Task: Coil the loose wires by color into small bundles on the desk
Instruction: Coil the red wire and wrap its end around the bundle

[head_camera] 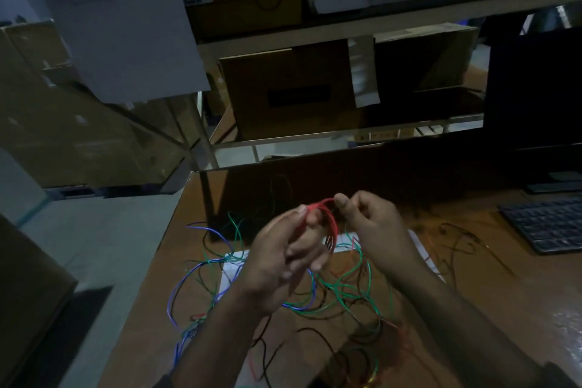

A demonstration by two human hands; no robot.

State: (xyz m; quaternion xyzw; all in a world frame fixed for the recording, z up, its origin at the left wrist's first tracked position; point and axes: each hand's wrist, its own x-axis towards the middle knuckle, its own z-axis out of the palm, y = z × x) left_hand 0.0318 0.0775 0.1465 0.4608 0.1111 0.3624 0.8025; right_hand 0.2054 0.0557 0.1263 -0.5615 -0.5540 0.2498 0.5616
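1. Red wire (327, 219), thin and glossy, is wound into a small loop of several turns and held up in the air above the tabletop (472, 287).
2. The left hand (283, 264) has the loop slung round its fingers, with the thumb and forefinger pinching the upper part of the coil.
3. The right hand (371, 224) has its fingers curled and pinches the top of the same red loop between thumb and forefinger, so the coil sits between the two hands, touching both.
4. Below the hands, a tangle of loose wires (333, 290) lies spread over the brown tabletop: green, blue and black strands cross one another, with a short red piece near the left edge.
5. The blue strands arc out toward the left edge of the tabletop; the green ones run under both wrists; black ones trail toward the near edge.
6. A white sheet of paper (230, 271) lies flat under part of the tangle.
7. A dark keyboard (548, 224) sits near the right edge of the tabletop, well apart from the wires.
8. Cardboard boxes (293, 88) stand on shelving beyond the far edge.
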